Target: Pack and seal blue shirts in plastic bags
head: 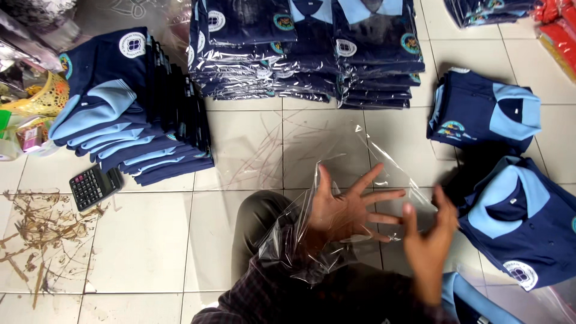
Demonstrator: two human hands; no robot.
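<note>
We're opening a bag. Our left hand (345, 210) is pushed inside the clear, crinkled plastic sleeve bag (306, 240), fingers spread wide and flat against the film, so that grip is released, simply stretching the bag from within. Our right hand (429, 240) stands just beside it, on the outside of the film, palm turned inward with the thumb up near the bag's far edge; its grip looks loose and mostly open, and we cannot tell whether the fingertips pinch the plastic. The bag hangs over our lap and knee, its mouth reaching away from us above the pale tiled floor (150, 240).

So, as we judge it, the step in hand is spreading the bag's mouth ready for a shirt. Just to the right of the right grip lies a folded navy polo shirt with a light blue collar (516, 222), with another like it (483, 111) beyond. Well off to the left of the left grip leans a stack of the same folded shirts (129, 111), a black calculator (93, 186) beside it; ahead sit the bagged navy shirts in piles (306, 51).

The next move, we'd say, calls for holding the mouth wide while a shirt slides in flat, collar leading, without snagging the thin film.
</note>
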